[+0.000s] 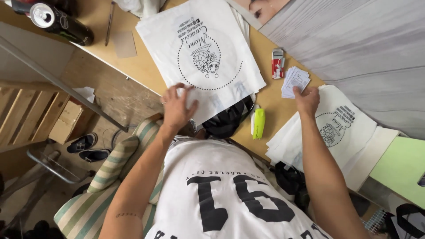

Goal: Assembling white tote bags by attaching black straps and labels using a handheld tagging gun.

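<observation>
2 stacks of white printed fabric bags, 2 staplers, 1 red-white and 1 yellow-green, 1 dark drink can, 1 small white card pile.

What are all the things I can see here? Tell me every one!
printed bag: one on top of a pile, white, middle of the table
bag stack: one stack, white, right side
small cards: one bunch, white, by the right hand
stapler: one, yellow-green, table edge
red-and-white stapler: one, above the cards
can: one, dark, top left
black item: one, under the printed bag
sandals: two, dark, floor
left hand: on the printed bag
right hand: touching the cards
</observation>
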